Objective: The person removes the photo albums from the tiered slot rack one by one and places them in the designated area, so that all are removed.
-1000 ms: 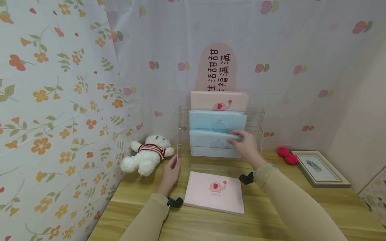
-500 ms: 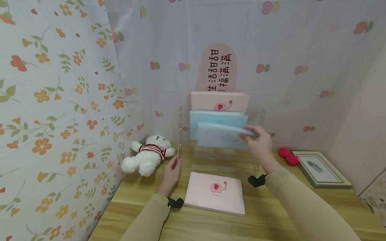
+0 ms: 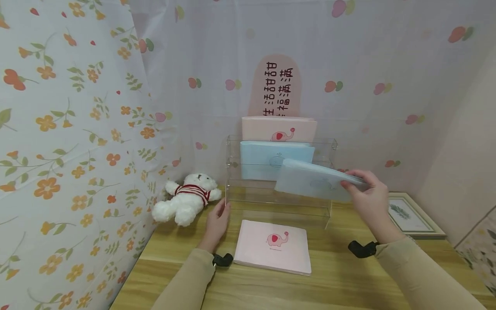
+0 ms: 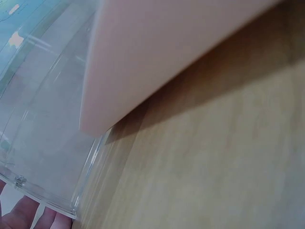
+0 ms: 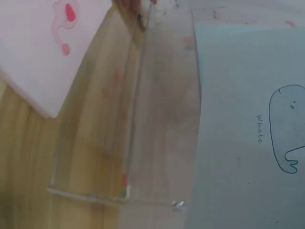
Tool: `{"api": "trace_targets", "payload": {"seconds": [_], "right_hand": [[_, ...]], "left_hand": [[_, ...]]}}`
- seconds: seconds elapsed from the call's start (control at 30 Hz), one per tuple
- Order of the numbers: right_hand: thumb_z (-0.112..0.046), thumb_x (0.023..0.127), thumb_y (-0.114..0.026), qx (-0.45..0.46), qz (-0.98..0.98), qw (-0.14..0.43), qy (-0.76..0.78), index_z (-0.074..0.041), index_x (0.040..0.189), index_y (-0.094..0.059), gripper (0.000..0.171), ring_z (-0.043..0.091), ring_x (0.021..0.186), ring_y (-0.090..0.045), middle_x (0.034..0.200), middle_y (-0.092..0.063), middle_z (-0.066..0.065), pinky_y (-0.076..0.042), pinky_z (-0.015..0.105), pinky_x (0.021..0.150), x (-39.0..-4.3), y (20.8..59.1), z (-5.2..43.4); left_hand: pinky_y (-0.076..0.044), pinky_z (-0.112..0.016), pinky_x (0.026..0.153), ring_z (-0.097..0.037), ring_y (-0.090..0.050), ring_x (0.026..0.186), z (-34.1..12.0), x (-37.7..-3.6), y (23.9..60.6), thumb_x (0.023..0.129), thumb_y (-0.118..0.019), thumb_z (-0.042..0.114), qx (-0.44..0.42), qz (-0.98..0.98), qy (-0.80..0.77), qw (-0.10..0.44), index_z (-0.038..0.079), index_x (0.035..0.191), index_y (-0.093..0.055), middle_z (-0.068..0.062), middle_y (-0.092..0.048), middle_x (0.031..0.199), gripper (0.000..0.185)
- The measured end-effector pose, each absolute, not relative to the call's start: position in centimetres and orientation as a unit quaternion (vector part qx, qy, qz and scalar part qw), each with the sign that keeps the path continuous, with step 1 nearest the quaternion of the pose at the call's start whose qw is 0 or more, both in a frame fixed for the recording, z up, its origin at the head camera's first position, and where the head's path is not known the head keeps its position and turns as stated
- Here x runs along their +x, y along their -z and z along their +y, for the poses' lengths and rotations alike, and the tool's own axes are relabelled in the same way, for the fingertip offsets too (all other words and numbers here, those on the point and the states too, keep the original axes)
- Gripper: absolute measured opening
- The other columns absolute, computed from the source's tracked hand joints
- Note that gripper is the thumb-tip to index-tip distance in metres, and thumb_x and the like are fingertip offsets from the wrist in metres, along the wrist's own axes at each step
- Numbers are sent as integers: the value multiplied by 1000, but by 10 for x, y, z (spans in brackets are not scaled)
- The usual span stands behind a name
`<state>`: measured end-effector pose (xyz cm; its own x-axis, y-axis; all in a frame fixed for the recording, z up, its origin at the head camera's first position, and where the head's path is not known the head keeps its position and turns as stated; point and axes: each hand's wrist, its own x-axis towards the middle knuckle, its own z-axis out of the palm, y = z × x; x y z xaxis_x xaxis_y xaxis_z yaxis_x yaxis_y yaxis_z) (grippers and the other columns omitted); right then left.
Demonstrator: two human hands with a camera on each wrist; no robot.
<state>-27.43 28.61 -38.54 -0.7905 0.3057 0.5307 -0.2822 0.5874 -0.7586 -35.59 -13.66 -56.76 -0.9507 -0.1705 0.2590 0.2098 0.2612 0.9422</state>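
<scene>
Your right hand (image 3: 370, 196) pinches the blue whale notebook (image 3: 310, 184) by its right edge, holding it tilted in the air in front of the clear acrylic rack (image 3: 277, 206). Your left hand (image 3: 218, 221) rests with relaxed fingers against the rack's left front corner, beside the pink elephant notebook (image 3: 273, 246) lying flat on the bench (image 3: 337, 280).

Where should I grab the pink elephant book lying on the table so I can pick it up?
The pink elephant book lies flat on the table, so pinch a side edge. Its right edge is probably best: bare wood lies beside it, while the left hand sits by the left corner.
</scene>
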Motion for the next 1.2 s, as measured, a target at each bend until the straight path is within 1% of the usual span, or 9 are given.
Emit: {"api": "trace_targets", "payload": {"seconds": [0.2,0.37,0.57,0.67,0.73,0.83,0.9,1.0,1.2], "right_hand": [[-19,99,-86,-11,-852,291,-435,-5,124,-76,30,-8,96,-56,105,-59,-37,-49,7,71,-252,404,314],[-17,97,-87,-3,-870,268,-415,-4,121,-76,30,-10,94,-54,107,-56,-42,-50,8,70,-235,414,331],[-28,98,-87,9,-906,216,-363,-11,122,-77,31,-15,98,-48,112,-50,-47,-46,10,72,-226,421,354],[-31,99,-86,12,-919,176,-351,-12,122,-77,31,-14,98,-49,118,-60,-32,-45,15,73,-224,424,364],[-31,99,-85,13,-926,147,-347,-10,123,-77,32,-12,96,-49,127,-69,-12,-43,19,71,-222,426,369],[-32,100,-84,4,-933,93,-346,-8,126,-74,37,-6,93,-52,132,-72,16,-42,23,69,-219,429,375],[-32,100,-84,0,-937,65,-343,-7,127,-73,39,-2,91,-54,130,-73,20,-42,25,69,-218,430,378],[-30,99,-84,-2,-939,42,-343,-7,128,-72,39,3,92,-57,123,-74,14,-46,25,71,-219,432,382],[-33,101,-83,1,-944,24,-329,-6,131,-70,43,10,98,-58,128,-71,17,-50,26,74,-225,437,394]], "left_hand": [[-53,-58,118,-40,-66,137,-138,-353,564,113,-66,31,-13,-777,611,150,5,152,-65,-21,-72,145,47],[-54,-57,117,-40,-67,136,-137,-353,565,113,-65,30,-18,-777,610,153,4,152,-65,-22,-73,145,47],[-53,-57,118,-40,-66,138,-138,-355,567,113,-66,30,-21,-775,613,153,5,152,-65,-21,-72,146,47],[-53,-58,119,-40,-66,139,-138,-356,568,113,-65,31,-21,-777,609,155,5,152,-65,-21,-71,147,47],[-53,-59,118,-41,-66,139,-138,-356,568,113,-65,31,-23,-780,606,156,5,152,-65,-22,-71,147,47],[-53,-58,118,-41,-66,139,-138,-355,567,113,-65,31,-23,-781,605,154,5,153,-65,-22,-71,147,47],[-53,-58,118,-41,-66,139,-138,-354,566,113,-66,30,-25,-780,607,151,4,153,-64,-22,-71,147,48],[-53,-58,118,-40,-66,138,-138,-353,566,113,-65,30,-24,-780,607,150,4,154,-64,-22,-72,147,48],[-54,-58,117,-40,-67,137,-138,-353,566,113,-64,31,-21,-779,609,149,5,154,-63,-21,-72,147,49]]}}
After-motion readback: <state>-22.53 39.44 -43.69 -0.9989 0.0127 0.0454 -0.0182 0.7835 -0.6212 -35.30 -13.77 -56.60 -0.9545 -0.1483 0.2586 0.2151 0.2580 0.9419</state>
